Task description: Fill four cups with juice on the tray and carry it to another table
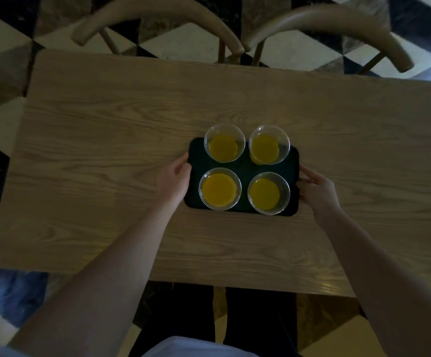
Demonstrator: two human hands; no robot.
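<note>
A: So, where was the dark rectangular tray with rounded corners [242, 166]?

B: It lay on the light wood-grain tabletop [106, 140], a little right of the middle, in the head view. Whether it touched the wood or hung just above it, I could not tell.

A: And the cups?

B: Four clear plastic cups stood on it in two rows, each holding orange juice. The far-left cup [224, 142] and far-right cup [269, 144] overlapped the tray's far edge in the picture; the near-left cup [220, 189] and near-right cup [268, 193] sat toward the near edge.

A: The hands?

B: The left hand [173, 181] gripped the tray's left edge, thumb on top of the rim. The right hand [317, 191] held the right edge, fingers curled onto the rim. Both were clamped on the tray, one at each short side.

A: Anything else around?

B: Two curved wooden chair backs [157, 16] stood past the far edge, over a black, white and brown patterned floor [188, 45].
</note>
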